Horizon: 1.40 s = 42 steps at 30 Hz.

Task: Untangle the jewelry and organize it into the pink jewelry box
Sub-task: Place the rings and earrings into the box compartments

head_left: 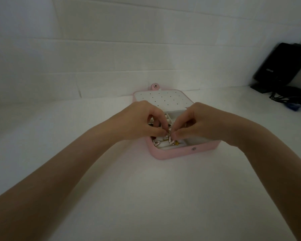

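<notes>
Pinching from the left, the left hand [142,120] curls its fingertips [162,132] onto one side of the tangled jewelry [167,137], held just above the near compartments of the open pink jewelry box [172,153]; the right hand [200,125] pinches the other side. The piece appears light, limp and fine, likely to slip or snag, so it is best held near the knot, with more pieces [161,143] lying loose beneath. At far right, well apart, stand a black device [283,63] and cables [288,98]; the hands themselves hide much of the box interior.
</notes>
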Available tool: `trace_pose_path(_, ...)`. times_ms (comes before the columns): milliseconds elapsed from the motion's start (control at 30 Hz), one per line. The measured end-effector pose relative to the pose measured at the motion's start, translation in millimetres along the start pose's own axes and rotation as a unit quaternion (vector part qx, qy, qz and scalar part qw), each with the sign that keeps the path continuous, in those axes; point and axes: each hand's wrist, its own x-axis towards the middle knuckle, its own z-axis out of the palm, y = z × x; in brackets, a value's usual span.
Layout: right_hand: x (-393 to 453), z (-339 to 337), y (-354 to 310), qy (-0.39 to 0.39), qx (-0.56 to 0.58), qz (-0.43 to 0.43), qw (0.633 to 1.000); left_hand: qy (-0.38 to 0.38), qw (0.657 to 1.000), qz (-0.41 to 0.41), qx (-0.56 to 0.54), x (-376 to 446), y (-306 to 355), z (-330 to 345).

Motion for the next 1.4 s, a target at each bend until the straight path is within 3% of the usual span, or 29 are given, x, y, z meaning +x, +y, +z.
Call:
trace_pose_path(333, 3, 18, -6, 0.036, -0.039, 0.022, 0.998, 0.002, 1.0, 0.006, -0.015, 1, -5, 2)
trace_pose_path(533, 2, 21, -8, 0.062, -0.058, 0.04, 0.996, 0.044, 0.998, 0.015, -0.046, 0, -8, -13)
trace_pose_path(967, 4, 21, -10, 0.058, -0.104, 0.039, 0.992, 0.009, 1.0, -0.013, 0.012, -7, -13, -22)
trace_pose_path(1133, 5, -4, -10, 0.143, -0.029, 0.003, 0.989, -0.02, 0.999, -0.034, 0.016, -8, -11, -21)
trace_pose_path(1300, 6, 4, -11, 0.068, -0.095, -0.052, 0.992, -0.028, 0.998, -0.04, 0.048, -8, -7, -19)
trace_pose_path(1400, 11, 10, -5, 0.071, -0.115, -0.059, 0.989, -0.026, 0.998, -0.04, 0.051, -8, -6, -18)
